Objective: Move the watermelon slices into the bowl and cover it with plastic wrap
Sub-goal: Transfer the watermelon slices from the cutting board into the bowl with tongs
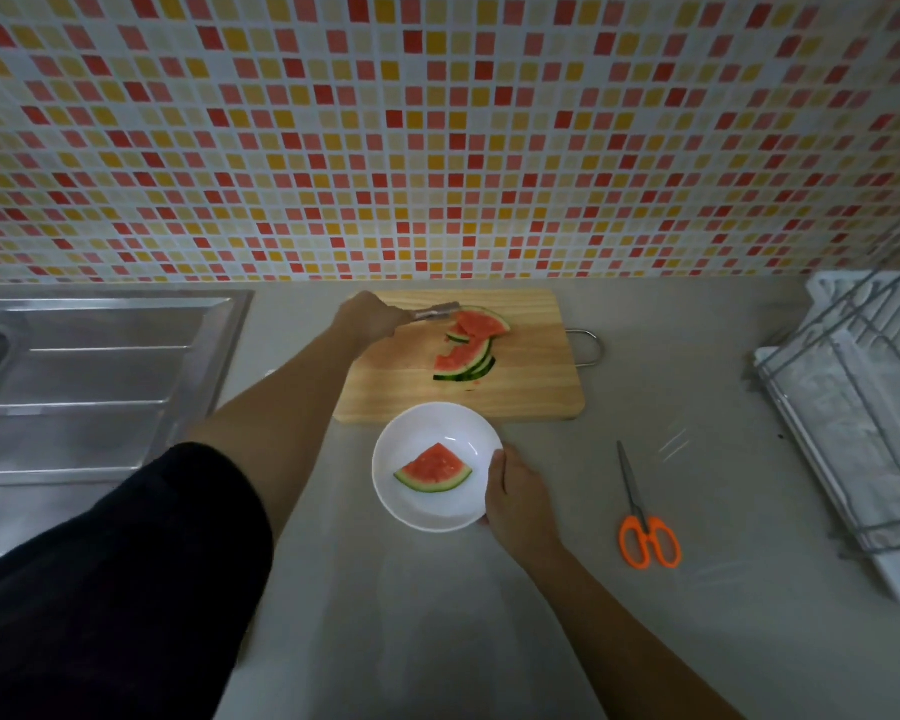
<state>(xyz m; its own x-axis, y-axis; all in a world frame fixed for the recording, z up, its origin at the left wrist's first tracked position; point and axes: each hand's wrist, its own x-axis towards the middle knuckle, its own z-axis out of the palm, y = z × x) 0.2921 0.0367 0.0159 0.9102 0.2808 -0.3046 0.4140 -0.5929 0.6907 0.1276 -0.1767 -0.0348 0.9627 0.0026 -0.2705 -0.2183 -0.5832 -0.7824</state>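
Observation:
A white bowl (411,506) stands on the counter in front of a wooden cutting board (531,376). One watermelon slice (433,469) lies in the bowl. Several more slices (468,356) are stacked on the board. My left hand (367,317) grips metal tongs (436,311) whose tips pinch the top slice (481,323) at the board's far side. My right hand (515,493) holds the bowl's right rim.
Orange-handled scissors (645,527) lie on the counter right of the bowl. A wire dish rack (853,407) on a white tray fills the right edge. A steel sink drainboard (100,376) is at the left. The tiled wall (437,137) runs behind the board.

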